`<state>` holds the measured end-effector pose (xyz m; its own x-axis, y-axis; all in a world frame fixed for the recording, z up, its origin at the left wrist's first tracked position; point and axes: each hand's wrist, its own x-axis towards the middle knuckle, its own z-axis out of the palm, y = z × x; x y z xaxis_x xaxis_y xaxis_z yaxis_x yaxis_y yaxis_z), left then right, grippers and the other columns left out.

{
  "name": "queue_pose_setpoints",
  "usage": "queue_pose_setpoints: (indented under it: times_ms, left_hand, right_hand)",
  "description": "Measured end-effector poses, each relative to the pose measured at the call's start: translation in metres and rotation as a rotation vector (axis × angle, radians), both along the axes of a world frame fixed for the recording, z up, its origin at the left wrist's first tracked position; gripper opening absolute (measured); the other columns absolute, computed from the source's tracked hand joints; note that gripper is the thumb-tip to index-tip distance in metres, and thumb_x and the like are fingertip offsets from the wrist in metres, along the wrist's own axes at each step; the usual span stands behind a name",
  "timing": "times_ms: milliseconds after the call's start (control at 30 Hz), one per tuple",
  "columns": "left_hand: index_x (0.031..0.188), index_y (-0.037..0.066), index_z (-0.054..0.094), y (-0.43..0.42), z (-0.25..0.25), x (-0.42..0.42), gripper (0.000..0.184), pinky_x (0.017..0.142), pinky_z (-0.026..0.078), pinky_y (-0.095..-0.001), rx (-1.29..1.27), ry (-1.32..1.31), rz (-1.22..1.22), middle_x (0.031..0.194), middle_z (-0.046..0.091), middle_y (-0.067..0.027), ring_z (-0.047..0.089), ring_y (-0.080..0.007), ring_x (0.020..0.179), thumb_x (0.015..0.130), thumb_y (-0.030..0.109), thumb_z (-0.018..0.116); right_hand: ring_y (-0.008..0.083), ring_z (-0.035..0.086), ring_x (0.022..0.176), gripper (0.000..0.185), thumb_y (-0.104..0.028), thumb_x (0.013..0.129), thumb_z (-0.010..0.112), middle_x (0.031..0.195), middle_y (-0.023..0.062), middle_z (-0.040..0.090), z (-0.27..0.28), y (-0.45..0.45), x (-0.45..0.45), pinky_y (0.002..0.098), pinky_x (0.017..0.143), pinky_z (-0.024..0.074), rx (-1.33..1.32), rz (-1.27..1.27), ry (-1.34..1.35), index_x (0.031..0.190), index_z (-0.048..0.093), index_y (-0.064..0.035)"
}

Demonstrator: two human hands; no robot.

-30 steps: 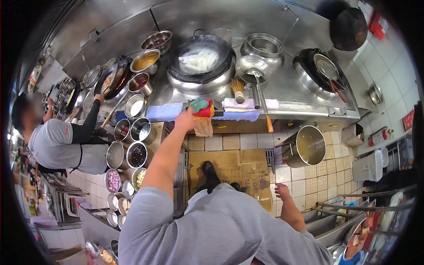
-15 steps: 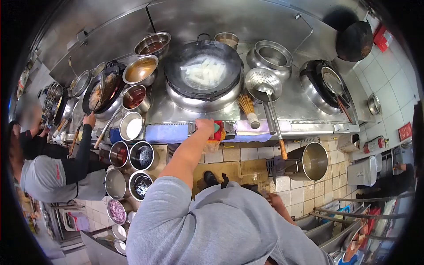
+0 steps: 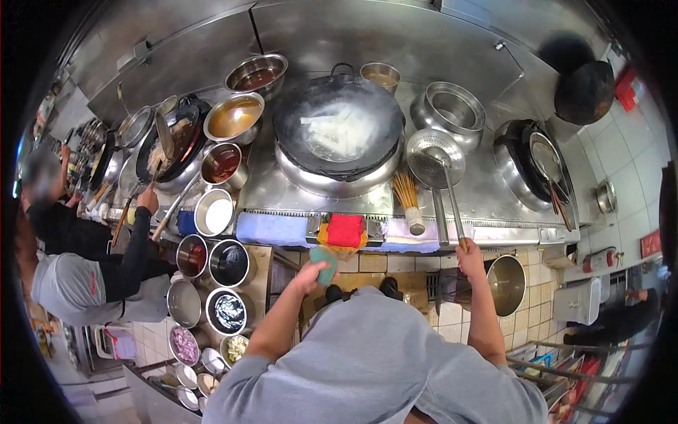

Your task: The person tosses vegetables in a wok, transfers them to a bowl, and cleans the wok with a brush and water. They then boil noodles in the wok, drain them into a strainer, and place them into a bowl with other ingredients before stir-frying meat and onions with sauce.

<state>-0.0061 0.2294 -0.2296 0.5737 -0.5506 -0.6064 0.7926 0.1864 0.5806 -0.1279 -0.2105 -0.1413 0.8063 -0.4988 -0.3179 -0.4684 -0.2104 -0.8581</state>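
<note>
My left hand [image 3: 307,277] is closed on a green cloth [image 3: 323,266], held in front of the stove's edge. Just beyond it, a red cloth [image 3: 346,231] lies over a yellow one on the ledge. My right hand [image 3: 470,258] grips the wooden handle end of a ladle [image 3: 453,205], whose head lies in a perforated strainer [image 3: 436,157]. White strips [image 3: 339,134] sit in steaming liquid in the large black wok [image 3: 289,127] at the centre. A bamboo brush [image 3: 407,201] stands left of the strainer handle.
Bowls of sauce [image 3: 233,119] and pots [image 3: 229,263] line the left side. A co-worker [image 3: 70,286] works at another wok [image 3: 176,145] there. At right are a second burner wok [image 3: 519,166] and a tall metal pot [image 3: 507,285] on the floor.
My left hand has lifted the green cloth off the ledge and drawn it back toward me. My right hand has come up from my side and taken hold of the ladle handle.
</note>
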Motion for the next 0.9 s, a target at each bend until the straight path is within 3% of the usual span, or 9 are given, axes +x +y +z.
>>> queue_pose_setpoints:
  times_ms: [67,133,200,267,367,533,600,700,900]
  left_hand:
    - [0.101,0.001,0.051,0.024,-0.024,-0.037,0.029,0.068,0.052,-0.0372,0.229,-0.013,0.056,0.091,0.059,-0.0125,0.061,-0.0264,0.078,0.075,0.010,0.058]
    - [0.096,0.002,0.052,0.058,-0.086,-0.076,0.027,0.063,0.052,-0.0372,0.489,-0.174,-0.008,0.086,0.060,-0.0106,0.062,-0.0247,0.074,0.073,0.010,0.060]
    - [0.092,0.002,0.060,0.084,-0.109,-0.117,0.034,0.056,0.048,-0.0340,0.790,-0.011,-0.149,0.081,0.062,-0.0109,0.061,-0.0219,0.069,0.069,0.025,0.068]
    - [0.085,-0.001,0.062,0.140,-0.202,-0.165,0.040,0.052,0.047,-0.0338,1.051,-0.456,-0.687,0.074,0.061,-0.0114,0.059,-0.0206,0.062,0.065,0.032,0.073]
    - [0.085,-0.002,0.061,0.133,-0.114,-0.179,0.039,0.052,0.047,-0.0340,0.931,-0.252,-0.794,0.074,0.061,-0.0110,0.060,-0.0201,0.063,0.068,0.031,0.072]
    - [0.083,0.001,0.061,0.117,-0.084,-0.185,0.024,0.051,0.047,-0.0344,0.665,-0.228,-0.268,0.072,0.061,-0.0086,0.058,-0.0191,0.058,0.072,0.021,0.066]
    - [0.083,0.000,0.060,0.093,-0.066,-0.164,0.021,0.054,0.046,-0.0346,0.707,0.105,0.089,0.072,0.060,-0.0080,0.057,-0.0189,0.060,0.071,0.017,0.063]
    - [0.085,0.000,0.060,0.098,-0.128,-0.152,0.022,0.059,0.046,-0.0342,0.699,-0.128,0.202,0.076,0.060,-0.0081,0.057,-0.0196,0.065,0.070,0.016,0.061]
    - [0.081,0.003,0.057,0.081,-0.109,-0.138,0.018,0.061,0.045,-0.0341,0.886,-0.245,0.145,0.076,0.057,-0.0058,0.055,-0.0195,0.069,0.070,0.017,0.060]
  right_hand:
    - [0.0099,0.041,0.040,0.023,-0.012,0.085,0.051,0.055,-0.0006,0.042,0.053,0.027,0.011,0.0238,0.037,0.0344,0.132,-0.055,0.038,0.106,0.049,-0.0053]
    - [0.0099,0.044,0.042,0.020,-0.012,0.083,0.049,0.058,0.0014,0.045,0.064,0.035,0.021,0.0247,0.036,0.0345,0.402,-0.068,-0.191,0.101,0.047,-0.0023]
    - [0.0112,0.041,0.037,0.024,-0.009,0.081,0.048,0.058,0.0031,0.044,0.075,0.032,0.049,0.0261,0.034,0.0335,0.217,0.007,-0.117,0.103,0.046,-0.0010]
    - [0.0107,0.041,0.037,0.019,-0.013,0.084,0.050,0.058,0.0021,0.044,0.099,0.037,0.088,0.0268,0.034,0.0338,0.045,0.105,-0.144,0.098,0.045,-0.0018]
    - [0.0093,0.042,0.040,0.019,-0.018,0.087,0.051,0.057,0.0002,0.044,0.123,0.042,0.152,0.0265,0.034,0.0339,0.049,0.220,-0.163,0.098,0.046,-0.0031]
    - [0.0088,0.044,0.043,0.024,-0.019,0.087,0.050,0.061,0.0004,0.045,0.113,0.035,0.260,0.0258,0.035,0.0355,0.045,0.413,-0.072,0.105,0.047,-0.0034]
    - [0.0092,0.043,0.043,0.025,-0.021,0.088,0.050,0.062,0.0007,0.045,0.110,0.053,0.286,0.0253,0.035,0.0357,-0.022,0.452,-0.053,0.105,0.047,-0.0036]
    - [0.0095,0.042,0.043,0.025,-0.022,0.089,0.049,0.064,0.0011,0.046,0.097,0.072,0.305,0.0251,0.036,0.0357,0.170,0.419,-0.006,0.106,0.047,-0.0035]
    - [0.0081,0.041,0.044,0.025,-0.024,0.090,0.048,0.066,0.0010,0.046,0.097,0.097,0.289,0.0240,0.035,0.0333,0.121,0.591,0.026,0.106,0.048,-0.0055]
